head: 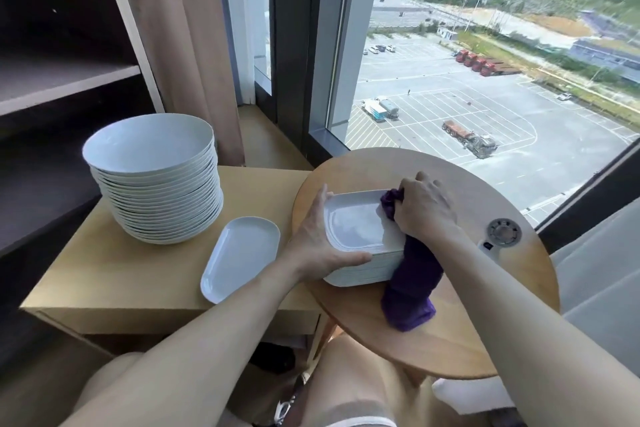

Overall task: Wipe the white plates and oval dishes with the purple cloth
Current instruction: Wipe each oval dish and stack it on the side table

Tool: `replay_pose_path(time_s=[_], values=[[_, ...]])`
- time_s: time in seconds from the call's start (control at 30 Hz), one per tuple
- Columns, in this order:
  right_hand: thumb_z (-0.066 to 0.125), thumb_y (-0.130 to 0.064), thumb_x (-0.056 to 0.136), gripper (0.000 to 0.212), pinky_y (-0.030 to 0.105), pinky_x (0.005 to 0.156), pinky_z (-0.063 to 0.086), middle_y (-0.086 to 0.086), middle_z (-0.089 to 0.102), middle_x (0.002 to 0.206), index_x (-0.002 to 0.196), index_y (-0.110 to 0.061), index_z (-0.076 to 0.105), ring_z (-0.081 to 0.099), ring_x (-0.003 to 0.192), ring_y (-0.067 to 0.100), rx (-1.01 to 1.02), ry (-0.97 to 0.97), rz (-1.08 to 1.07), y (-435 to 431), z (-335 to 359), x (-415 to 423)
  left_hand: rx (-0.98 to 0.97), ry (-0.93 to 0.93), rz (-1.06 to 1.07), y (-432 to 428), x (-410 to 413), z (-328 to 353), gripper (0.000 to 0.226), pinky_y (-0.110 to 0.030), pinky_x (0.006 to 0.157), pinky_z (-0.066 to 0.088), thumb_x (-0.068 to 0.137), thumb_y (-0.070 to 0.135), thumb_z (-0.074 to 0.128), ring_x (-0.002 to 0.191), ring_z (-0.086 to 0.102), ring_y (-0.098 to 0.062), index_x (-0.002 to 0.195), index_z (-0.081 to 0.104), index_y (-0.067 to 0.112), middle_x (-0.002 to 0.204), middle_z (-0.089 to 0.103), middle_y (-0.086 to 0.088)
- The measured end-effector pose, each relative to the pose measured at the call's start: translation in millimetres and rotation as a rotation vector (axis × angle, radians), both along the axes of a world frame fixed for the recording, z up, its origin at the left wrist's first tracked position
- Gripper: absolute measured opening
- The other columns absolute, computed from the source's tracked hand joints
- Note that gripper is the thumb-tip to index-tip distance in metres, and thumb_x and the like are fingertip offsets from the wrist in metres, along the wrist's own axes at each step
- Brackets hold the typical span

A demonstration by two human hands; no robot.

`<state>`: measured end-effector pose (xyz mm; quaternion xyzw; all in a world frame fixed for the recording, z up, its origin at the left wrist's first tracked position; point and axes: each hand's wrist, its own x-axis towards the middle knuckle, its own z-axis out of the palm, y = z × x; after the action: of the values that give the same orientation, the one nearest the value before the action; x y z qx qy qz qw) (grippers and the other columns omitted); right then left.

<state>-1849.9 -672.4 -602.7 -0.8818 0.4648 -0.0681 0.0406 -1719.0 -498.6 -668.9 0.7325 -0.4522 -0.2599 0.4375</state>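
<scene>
The round wooden table (467, 340) carries the work. The square side table (104, 274) stands just beside it on your left.

On the side table, the stack of white plates (156, 184) is tall and should be judged heavy. Do not shift it whole; lift plates singly by opposite rims.

The stack of oval dishes (356, 222) sits on the round table, near its left edge. Glazed ceramic is stiff, smooth, probably slippery and liable to chip. Take hold at the rim or side wall.

One single oval dish (242, 256) lies flat on the side table, between the two stacks.

The purple cloth (412, 284) is soft and limp. It drapes off the stack's right side onto the table, so bunch it for firm contact.

Your left hand (311, 239) clasps the stack's left side, thumb along the near edge, fingers over the far rim. Your right hand (424, 208) is curled round the bunched cloth and presses it on the top dish's right end.
</scene>
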Motion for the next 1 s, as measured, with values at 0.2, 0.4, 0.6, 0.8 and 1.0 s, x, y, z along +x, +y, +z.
replay_pose_path(time_s=[0.2,0.4,0.6,0.8,1.0], values=[[0.063,-0.026,0.086,0.008,0.035,0.085,0.038,0.000,0.047,0.100,0.093,-0.026,0.064,0.052,0.109,0.034,0.196,-0.078,0.008,3,-1,-26,0.010,0.013,-0.006,0,0,1,0.148,-0.022,0.109,0.028,0.046,0.075,0.085,0.131,0.027,0.005,0.157,-0.009,0.048,0.157,0.022,0.029],[0.067,-0.029,0.086,0.007,0.033,0.083,0.035,-0.009,0.047,0.095,0.093,-0.033,0.067,0.052,0.103,0.024,0.219,-0.098,0.121,19,-5,-38,-0.034,0.031,0.017,-2,-1,-4,0.149,-0.021,0.110,0.024,0.046,0.073,0.087,0.135,0.026,0.003,0.158,-0.007,0.046,0.159,0.023,0.025],[0.069,-0.027,0.085,0.009,0.030,0.078,0.037,-0.012,0.048,0.091,0.087,-0.035,0.066,0.054,0.095,0.017,0.268,-0.073,0.311,43,-3,3,-0.071,0.058,0.022,-5,0,-9,0.148,-0.017,0.106,0.027,0.048,0.066,0.093,0.137,0.026,0.005,0.159,-0.003,0.047,0.160,0.025,0.025],[0.065,-0.029,0.088,0.006,0.036,0.086,0.046,-0.007,0.047,0.094,0.092,-0.033,0.066,0.052,0.100,0.021,0.285,-0.122,0.361,54,-8,39,-0.075,0.113,0.003,-9,8,-17,0.143,0.007,0.087,0.032,0.053,0.046,0.096,0.119,0.035,0.032,0.158,0.000,0.049,0.137,0.023,0.057],[0.062,-0.037,0.090,0.013,0.036,0.082,0.042,-0.004,0.049,0.099,0.101,-0.035,0.068,0.050,0.103,0.023,0.232,-0.227,0.307,46,-20,46,-0.081,0.128,0.017,-8,6,-16,0.136,-0.006,0.100,0.034,0.053,0.050,0.091,0.130,0.038,0.018,0.159,0.006,0.048,0.141,0.032,0.048]])
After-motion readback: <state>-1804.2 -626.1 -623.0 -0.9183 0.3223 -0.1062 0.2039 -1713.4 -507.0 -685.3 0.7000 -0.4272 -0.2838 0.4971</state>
